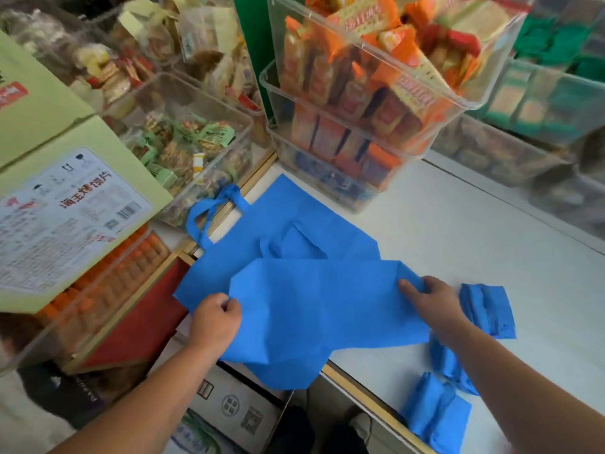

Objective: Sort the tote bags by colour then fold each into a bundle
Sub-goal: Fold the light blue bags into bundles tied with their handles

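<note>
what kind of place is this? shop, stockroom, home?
Probably a small snack shop or its stockroom: stacked clear bins of packaged snacks, a labelled carton, and a white counter where a blue tote bag is being folded.

So the tote bag (320,306) lies over the counter's (491,224) front-left corner, partly hanging off the front edge. Three folded bundles (487,309) sit right of it, near that edge. Behind it, along the back, stand stacked bins (360,109); a cardboard box (65,198) sits off the left side.
</note>
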`<state>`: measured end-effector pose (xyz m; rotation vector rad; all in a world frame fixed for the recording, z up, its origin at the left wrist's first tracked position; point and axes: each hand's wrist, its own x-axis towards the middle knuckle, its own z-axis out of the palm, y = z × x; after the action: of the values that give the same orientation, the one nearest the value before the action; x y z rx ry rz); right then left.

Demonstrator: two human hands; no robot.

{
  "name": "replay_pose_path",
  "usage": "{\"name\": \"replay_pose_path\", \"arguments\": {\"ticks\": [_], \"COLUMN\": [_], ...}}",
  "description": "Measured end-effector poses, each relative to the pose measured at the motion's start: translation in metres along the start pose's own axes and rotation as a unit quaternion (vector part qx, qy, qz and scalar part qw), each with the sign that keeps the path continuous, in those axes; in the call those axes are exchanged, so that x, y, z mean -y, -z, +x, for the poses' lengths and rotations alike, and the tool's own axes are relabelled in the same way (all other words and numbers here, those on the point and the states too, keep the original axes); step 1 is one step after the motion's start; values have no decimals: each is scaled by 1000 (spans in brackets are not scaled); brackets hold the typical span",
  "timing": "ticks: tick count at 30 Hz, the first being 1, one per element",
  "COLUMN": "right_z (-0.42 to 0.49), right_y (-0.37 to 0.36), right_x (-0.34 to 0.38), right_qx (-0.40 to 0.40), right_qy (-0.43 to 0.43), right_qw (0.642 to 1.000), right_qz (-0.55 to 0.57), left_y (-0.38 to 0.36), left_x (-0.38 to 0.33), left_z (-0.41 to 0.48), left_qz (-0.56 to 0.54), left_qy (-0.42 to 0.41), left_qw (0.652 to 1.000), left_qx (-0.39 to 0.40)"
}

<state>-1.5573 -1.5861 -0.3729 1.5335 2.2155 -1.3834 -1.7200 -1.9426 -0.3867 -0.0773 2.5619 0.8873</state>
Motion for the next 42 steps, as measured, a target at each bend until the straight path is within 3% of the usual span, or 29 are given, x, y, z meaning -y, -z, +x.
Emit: {"name": "replay_pose_path", "arguments": {"ticks": [5, 8, 11, 13, 14, 17, 22, 26, 35, 42], "right_z": [23, 18, 17, 18, 18, 21, 4, -19, -37, -14], "right_y": [-37, -51, -55, -55, -54, -51, -34, 4, 164, 286], "right_x": [2, -6, -10, -5, -2, 11, 33, 47, 21, -36], "right_qx": [-10, -16, -25, -18, -11, -17, -28, 33, -103, -123], "right_qy": [52, 77, 83, 75, 70, 26, 56, 108, 182, 155], "right_qw": [985, 985, 986, 987, 986, 996, 997, 985, 966, 931], "right_qz": [-162, -154, -142, -144, -151, -89, 40, 130, 154, 308], "left_y": [-1, 0, -8, -18, -24, -39, -41, -36, -91, -166], "left_x": [18, 32, 39, 30, 27, 25, 16, -13, -180, -293], "left_z": [-4, -10, -14, -19, -20, -17, -17, -16, -51, -81], "left_qz": [-13, 67, 184, 207, 222, 253, 236, 233, 210, 217], "left_qy": [38, 23, -137, -277, -301, -267, -247, -259, -422, -529], "left_qw": [999, 997, 973, 938, 926, 922, 935, 934, 878, 817], "left_qx": [-12, 17, -10, 18, 48, 118, 97, 85, 86, 71]}}
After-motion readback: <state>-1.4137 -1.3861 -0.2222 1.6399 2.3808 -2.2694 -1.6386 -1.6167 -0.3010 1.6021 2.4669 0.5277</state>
